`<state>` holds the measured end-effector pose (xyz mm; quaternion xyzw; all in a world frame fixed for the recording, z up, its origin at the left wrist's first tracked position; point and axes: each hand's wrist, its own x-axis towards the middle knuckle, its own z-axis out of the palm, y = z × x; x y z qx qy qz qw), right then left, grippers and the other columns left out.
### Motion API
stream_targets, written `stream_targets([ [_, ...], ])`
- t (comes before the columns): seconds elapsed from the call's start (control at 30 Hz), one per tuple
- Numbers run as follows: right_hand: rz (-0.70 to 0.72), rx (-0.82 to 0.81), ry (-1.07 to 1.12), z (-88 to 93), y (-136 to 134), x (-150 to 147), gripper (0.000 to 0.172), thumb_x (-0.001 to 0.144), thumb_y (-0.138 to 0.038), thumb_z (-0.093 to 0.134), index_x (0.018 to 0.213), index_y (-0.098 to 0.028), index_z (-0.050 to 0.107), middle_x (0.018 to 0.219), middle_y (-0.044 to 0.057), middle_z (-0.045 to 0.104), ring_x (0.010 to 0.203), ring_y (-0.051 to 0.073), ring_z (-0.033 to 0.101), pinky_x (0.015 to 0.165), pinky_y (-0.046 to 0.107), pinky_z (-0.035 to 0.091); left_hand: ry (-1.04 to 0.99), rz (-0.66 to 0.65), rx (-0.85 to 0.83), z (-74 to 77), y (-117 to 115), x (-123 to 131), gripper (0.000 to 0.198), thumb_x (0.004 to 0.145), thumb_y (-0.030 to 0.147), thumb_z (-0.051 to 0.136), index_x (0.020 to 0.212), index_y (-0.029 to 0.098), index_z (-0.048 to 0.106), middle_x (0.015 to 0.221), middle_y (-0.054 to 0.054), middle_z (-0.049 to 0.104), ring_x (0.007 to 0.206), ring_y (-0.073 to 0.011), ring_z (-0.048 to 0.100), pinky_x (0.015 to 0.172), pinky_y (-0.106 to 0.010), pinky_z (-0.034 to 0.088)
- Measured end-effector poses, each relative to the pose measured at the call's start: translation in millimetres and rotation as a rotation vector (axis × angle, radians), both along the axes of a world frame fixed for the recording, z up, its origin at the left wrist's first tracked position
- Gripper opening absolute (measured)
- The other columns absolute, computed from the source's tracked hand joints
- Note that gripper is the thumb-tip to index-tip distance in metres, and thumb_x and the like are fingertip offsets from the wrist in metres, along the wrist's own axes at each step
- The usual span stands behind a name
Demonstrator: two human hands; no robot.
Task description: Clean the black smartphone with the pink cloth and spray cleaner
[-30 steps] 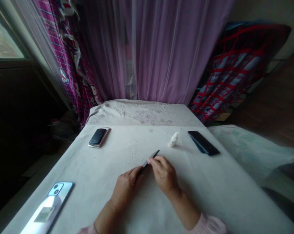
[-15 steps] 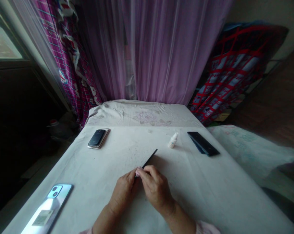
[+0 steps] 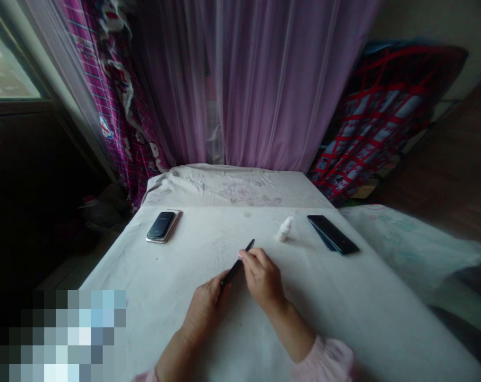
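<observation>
A slim black phone [image 3: 232, 271] is held edge-on and tilted above the table, its far end pointing up and to the right. My left hand [image 3: 204, 305] is closed around its near end. My right hand [image 3: 264, 278] pinches a small pink cloth [image 3: 241, 254] against the phone's upper edge, close to the far end. Most of the cloth is hidden by the fingers. Beyond the right hand, a small white bottle [image 3: 284, 229] with a narrow tip stands upright on the table.
A small dark phone [image 3: 161, 225] lies on a larger one at the left. Two dark phones [image 3: 333, 234] overlap at the right. A pale cloth [image 3: 156, 297] covers the table. Purple curtains [image 3: 272, 90] hang behind it. Pixelation hides the lower left corner.
My right hand has slid with the pink cloth away from me along the phone's edge, from beside the left hand to the far end. My left hand keeps its hold.
</observation>
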<state>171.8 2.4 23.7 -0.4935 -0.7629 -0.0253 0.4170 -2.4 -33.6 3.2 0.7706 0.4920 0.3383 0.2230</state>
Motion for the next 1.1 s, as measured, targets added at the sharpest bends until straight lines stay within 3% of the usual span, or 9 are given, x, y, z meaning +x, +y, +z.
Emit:
stream_targets([
  [0.1,0.119,-0.002,-0.038,4.3,-26,-20,0.029,0.097,-0.017,0.043,0.105,-0.022,0.071,0.086,0.006,0.064,0.077,0.014,0.063,0.072,0.021,0.051,-0.003,0.014,0.022,-1.0,0,1,0.026,0.094,0.022,0.043,0.113,0.020,0.061,0.098,-0.006,0.076,0.085,-0.0201,0.074,0.076,-0.029,0.059],
  [0.2,0.160,0.012,-0.079,6.2,-32,-19,0.028,0.098,-0.019,0.043,0.104,-0.022,0.071,0.086,0.005,0.064,0.078,0.014,0.063,0.072,0.022,0.050,-0.001,0.007,0.041,-1.1,-1,1,0.024,0.095,0.023,0.042,0.107,0.020,0.062,0.092,-0.006,0.076,0.080,-0.0200,0.074,0.072,-0.029,0.059],
  [0.33,0.045,0.006,-0.059,0.9,0,9,0.029,0.098,-0.019,0.043,0.104,-0.023,0.071,0.086,0.005,0.065,0.077,0.015,0.063,0.071,0.022,0.049,0.009,-0.015,0.031,2.1,0,1,0.032,0.095,0.025,0.042,0.124,0.021,0.056,0.105,-0.005,0.075,0.091,-0.0197,0.073,0.080,-0.029,0.058],
  [0.5,-0.137,-0.087,0.123,-15.4,49,37,0.031,0.093,-0.024,0.045,0.099,-0.021,0.075,0.087,0.007,0.068,0.078,0.016,0.065,0.070,0.024,0.050,0.020,-0.012,0.036,5.3,0,-1,0.032,0.095,0.026,0.042,0.121,0.022,0.060,0.098,-0.002,0.076,0.083,-0.0190,0.074,0.079,-0.029,0.059],
  [0.63,-0.124,-0.205,0.319,-29.9,59,34,0.032,0.088,-0.024,0.044,0.091,-0.019,0.076,0.081,0.007,0.071,0.075,0.018,0.067,0.069,0.027,0.052,-0.005,0.004,0.027,3.5,0,-1,0.033,0.095,0.025,0.041,0.122,0.022,0.060,0.101,-0.002,0.076,0.084,-0.0184,0.074,0.077,-0.027,0.059],
  [0.77,-0.119,-0.214,0.431,-34.2,56,28,0.033,0.089,-0.030,0.045,0.096,-0.019,0.075,0.092,0.009,0.074,0.086,0.020,0.068,0.077,0.030,0.052,-0.016,0.016,0.014,0.0,0,-1,0.033,0.095,0.027,0.040,0.122,0.020,0.060,0.101,-0.004,0.076,0.085,-0.0194,0.074,0.078,-0.029,0.059],
  [0.9,-0.179,-0.387,0.278,-35.4,53,28,0.035,0.091,-0.026,0.042,0.101,-0.019,0.075,0.095,0.009,0.074,0.090,0.020,0.067,0.080,0.028,0.051,-0.008,0.049,-0.003,-1.4,1,-1,0.035,0.095,0.029,0.038,0.119,0.018,0.061,0.095,-0.006,0.076,0.080,-0.0207,0.074,0.075,-0.030,0.059],
  [1.1,-0.176,-0.532,0.132,-36.9,49,31,0.024,0.082,-0.020,0.054,0.084,-0.021,0.078,0.085,0.009,0.074,0.081,0.022,0.068,0.074,0.028,0.049,-0.047,0.098,-0.054,-1.3,3,-2,0.035,0.092,0.033,0.040,0.114,0.018,0.063,0.080,-0.004,0.074,0.070,-0.0205,0.070,0.070,-0.029,0.056],
])
